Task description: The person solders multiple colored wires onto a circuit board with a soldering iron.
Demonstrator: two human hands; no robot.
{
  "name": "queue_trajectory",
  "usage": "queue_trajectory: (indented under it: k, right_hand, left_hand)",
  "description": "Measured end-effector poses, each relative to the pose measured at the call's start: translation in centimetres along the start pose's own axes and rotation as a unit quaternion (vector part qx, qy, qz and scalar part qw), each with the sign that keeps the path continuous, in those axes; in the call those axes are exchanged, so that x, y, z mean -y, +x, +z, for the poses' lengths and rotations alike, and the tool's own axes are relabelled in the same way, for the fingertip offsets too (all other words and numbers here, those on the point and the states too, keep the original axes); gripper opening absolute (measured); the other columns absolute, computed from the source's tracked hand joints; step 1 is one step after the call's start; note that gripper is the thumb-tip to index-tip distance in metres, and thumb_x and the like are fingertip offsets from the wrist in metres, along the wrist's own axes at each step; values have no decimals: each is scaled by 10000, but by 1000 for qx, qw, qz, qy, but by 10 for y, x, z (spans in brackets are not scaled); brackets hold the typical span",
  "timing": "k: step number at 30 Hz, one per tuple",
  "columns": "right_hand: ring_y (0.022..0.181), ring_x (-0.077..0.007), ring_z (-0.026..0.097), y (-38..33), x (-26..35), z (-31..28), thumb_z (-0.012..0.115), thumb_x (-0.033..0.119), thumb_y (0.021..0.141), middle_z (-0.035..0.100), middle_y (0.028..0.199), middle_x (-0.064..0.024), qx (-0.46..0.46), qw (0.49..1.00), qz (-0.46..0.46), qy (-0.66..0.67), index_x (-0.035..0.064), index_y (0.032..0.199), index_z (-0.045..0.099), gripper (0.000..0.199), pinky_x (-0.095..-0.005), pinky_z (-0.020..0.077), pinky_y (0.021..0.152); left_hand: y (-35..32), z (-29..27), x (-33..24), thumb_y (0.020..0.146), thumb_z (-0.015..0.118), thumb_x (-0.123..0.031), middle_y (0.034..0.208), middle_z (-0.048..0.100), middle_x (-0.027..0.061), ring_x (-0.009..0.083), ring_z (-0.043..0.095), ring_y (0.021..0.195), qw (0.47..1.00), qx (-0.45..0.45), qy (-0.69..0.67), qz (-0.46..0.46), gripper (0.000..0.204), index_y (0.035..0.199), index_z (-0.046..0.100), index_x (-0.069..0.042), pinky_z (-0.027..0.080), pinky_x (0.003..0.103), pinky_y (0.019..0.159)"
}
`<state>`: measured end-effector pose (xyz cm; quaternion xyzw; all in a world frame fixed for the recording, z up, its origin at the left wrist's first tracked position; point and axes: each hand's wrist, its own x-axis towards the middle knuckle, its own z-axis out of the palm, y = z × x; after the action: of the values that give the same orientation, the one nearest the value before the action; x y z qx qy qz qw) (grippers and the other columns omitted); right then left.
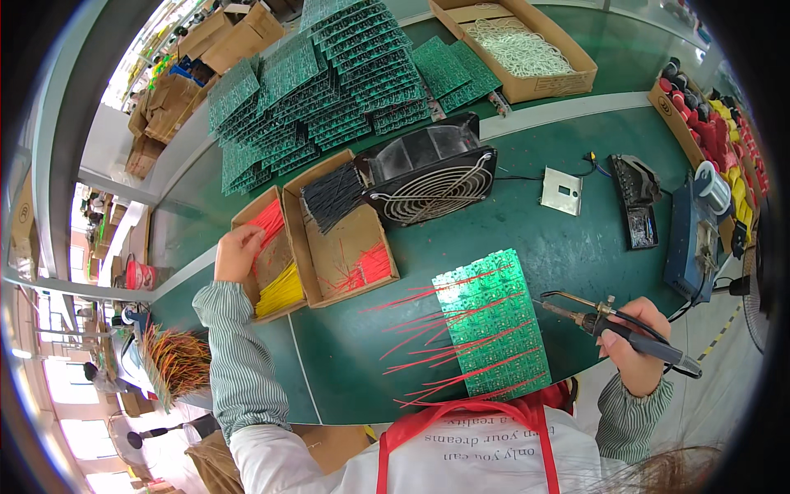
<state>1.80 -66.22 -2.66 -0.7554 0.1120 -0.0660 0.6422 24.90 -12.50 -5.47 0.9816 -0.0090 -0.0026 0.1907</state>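
My left hand (237, 251) is at the left cardboard box, its fingers pinched together on the ends of red wires (268, 221) there. In my right hand (638, 346) is a soldering iron (638, 339) with a thin curved metal tube fixed along it. Its tip points left, close to the right edge of a green circuit board panel (494, 329). That panel lies flat on the bench in front of me. Several red wires (420, 358) run across it in rows and stick out past its left edge.
Beside the left box stands a carton (387, 284) with black and red wires. Behind are a black fan (432, 181) and stacked circuit boards (329, 82). A solder spool on a blue unit (691, 239), a black holder (635, 202) and a metal plate (562, 191) are to the right.
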Motion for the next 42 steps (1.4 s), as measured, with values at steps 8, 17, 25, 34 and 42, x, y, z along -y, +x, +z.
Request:
queue_trajectory:
  k: [8,17,25,34,42]
  right_hand:
    - [558,-101,592,4,5,8,675,13,723,617,678,-81,16,1000,11,8,-24,838,537,183,-219,470,505]
    - [567,-115,596,-3,8,9,659,1,727,619,680,-95,17,1000,-2,13,-27,846,527,181,-227,473,507]
    - [565,-114,594,-6,11,7,651,-8,722,621,678,-97,28,1000,-6,8,-28,843,526,174,-229,475,512]
    - [565,-112,597,-7,12,6,633,-27,701,623,667,-87,29,999,-27,-15,-28,822,537,154,-230,473,516]
    - [568,-114,600,-6,12,4,638,-23,700,624,669,-86,24,999,-20,-7,-29,824,541,157,-231,473,525]
  left_hand:
    - [-43,25,5,784,673,-64,846,636,76,133,598,771,980,193,-56,-13,252,1002,622,51,485,265,710]
    - [-54,22,-1,763,694,-92,794,641,131,209,630,725,996,89,-29,-2,175,873,644,35,497,300,686]
    - [-56,17,-7,765,697,-107,756,634,146,242,616,679,998,-13,-4,61,165,850,652,27,475,336,641]
    - [-50,10,-14,771,685,-139,801,644,169,274,626,720,1000,24,14,1,184,857,649,19,481,346,648]
    - [-42,10,-12,765,613,-120,764,652,136,300,650,785,897,33,430,97,103,780,687,-52,522,406,654]
